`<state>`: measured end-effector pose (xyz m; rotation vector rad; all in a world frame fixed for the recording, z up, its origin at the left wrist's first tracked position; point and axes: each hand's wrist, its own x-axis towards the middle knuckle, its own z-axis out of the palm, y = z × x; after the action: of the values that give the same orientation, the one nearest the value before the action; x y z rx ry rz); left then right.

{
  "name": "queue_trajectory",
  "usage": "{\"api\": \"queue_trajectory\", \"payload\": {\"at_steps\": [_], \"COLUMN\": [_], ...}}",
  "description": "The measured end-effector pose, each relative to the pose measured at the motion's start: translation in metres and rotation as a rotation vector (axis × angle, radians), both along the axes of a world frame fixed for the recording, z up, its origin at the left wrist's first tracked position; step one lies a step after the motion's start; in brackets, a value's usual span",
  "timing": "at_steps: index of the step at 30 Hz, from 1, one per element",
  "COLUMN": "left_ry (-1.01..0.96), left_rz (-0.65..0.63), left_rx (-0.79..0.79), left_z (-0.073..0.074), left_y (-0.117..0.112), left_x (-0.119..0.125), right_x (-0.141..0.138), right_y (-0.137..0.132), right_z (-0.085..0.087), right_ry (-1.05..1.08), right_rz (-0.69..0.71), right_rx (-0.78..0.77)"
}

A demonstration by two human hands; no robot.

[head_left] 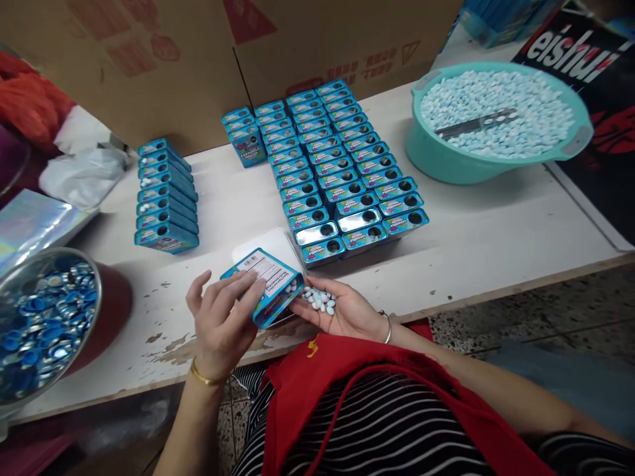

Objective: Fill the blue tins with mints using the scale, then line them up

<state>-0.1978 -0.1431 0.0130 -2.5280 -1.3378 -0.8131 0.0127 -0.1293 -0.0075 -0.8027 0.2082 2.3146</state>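
My left hand [223, 316] grips a blue candy tin [272, 277] with a white printed label, tilted so its near end points toward my other palm. My right hand [354, 312] is cupped, palm up, against that end and holds a small heap of pale blue candies [320, 300]. A few candies show at the tin's edge. Beneath the tin is a white container or sheet [280, 241], partly covered. Just beyond my hands stand rows of upright blue tins [322, 178] with round holes in their tops.
A turquoise basin [456, 162] full of candies, with a metal strip lying in them, stands at right. On the left are another row of tins [171, 228], a red bucket [114, 301] of blue-and-silver caps and a plastic bag [82, 175]. A cardboard box [183, 73] borders the back.
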Motion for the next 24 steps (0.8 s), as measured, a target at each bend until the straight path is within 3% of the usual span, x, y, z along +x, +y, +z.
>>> {"api": "queue_trajectory", "payload": {"at_steps": [8,11,13,15,17,21,24], "left_ry": [-0.024,-0.198,-0.375,-0.534,-0.609,-0.549,-0.496], "left_rz": [0.012,0.058,0.157,0.261,0.322,0.356,0.324], "left_rx": [-0.106,-0.209,-0.291,-0.314,-0.304,-0.350,-0.358], "left_z": [-0.019,-0.023,-0.028,-0.034,-0.039,-0.044,-0.055], "left_y": [0.000,0.001,0.015,0.046,0.093,0.200,0.262], "left_x": [-0.006,-0.009,-0.018,-0.031,-0.044,-0.056,-0.050], "right_x": [-0.003,-0.003,-0.004,-0.005,-0.005,0.003,0.012], "right_y": [0.004,0.003,0.000,-0.004,-0.007,-0.008,-0.006], "right_z": [0.004,0.003,0.000,-0.007,-0.016,-0.026,-0.027], "right_ry": [-0.038,-0.024,-0.004,0.008,0.008,-0.048,-0.096], "right_rz": [0.000,0.003,0.014,0.027,0.045,0.038,-0.002], "right_rx": [-0.072,-0.051,-0.027,-0.023,-0.036,-0.077,-0.113]}}
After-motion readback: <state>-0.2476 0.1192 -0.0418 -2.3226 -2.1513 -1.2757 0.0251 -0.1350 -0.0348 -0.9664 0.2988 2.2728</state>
